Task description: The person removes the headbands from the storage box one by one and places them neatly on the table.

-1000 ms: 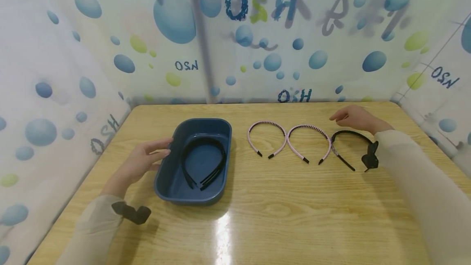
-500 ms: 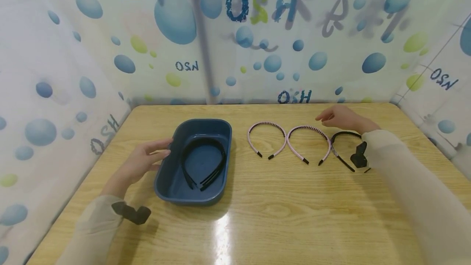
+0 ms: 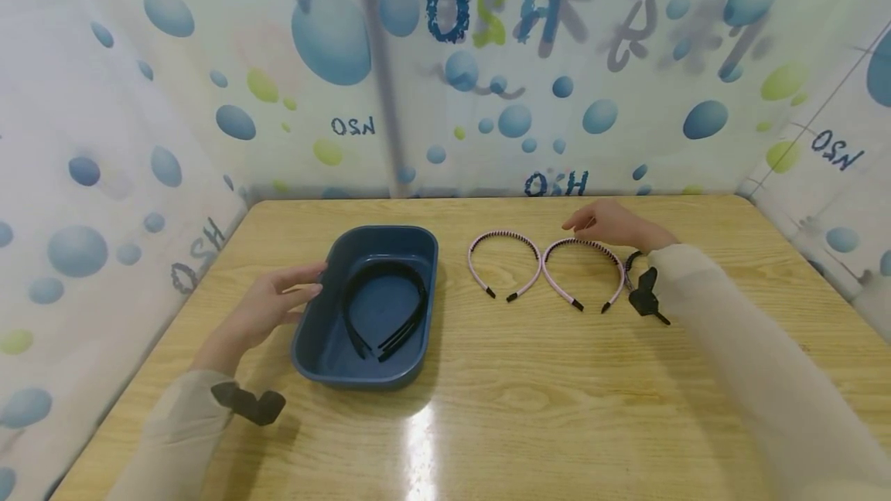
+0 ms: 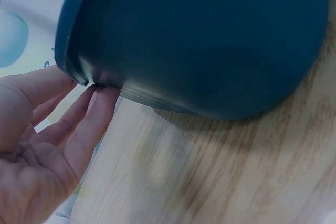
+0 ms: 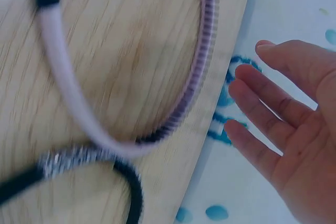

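Note:
My left hand [image 3: 267, 308] touches the left side of a blue plastic basin [image 3: 355, 382] with extended fingers. In the left wrist view its fingertips lie right at the basin's rim and outer wall. Several black headbands [image 3: 386, 266] lie stacked inside. My right hand [image 3: 616, 224], fingers loosely spread and holding nothing, hovers at the far edge of a ribbed pink headband [image 3: 588, 243]. Another pink headband [image 3: 503, 233] lies to its left. On the right, a black headband with a glittery section [image 5: 73, 160] is partly hidden by my right wrist in the head view.
All of this stands on a light wooden table [image 3: 529, 408]. A white curtain [image 3: 445, 99] printed with blue and green bubbles closes off the back and both sides. Dark wrist devices [image 3: 247, 402] sit on both sleeves.
My right hand has moved left, from above the black headband to the far edge of the right pink one. The left hand and the basin have kept their places.

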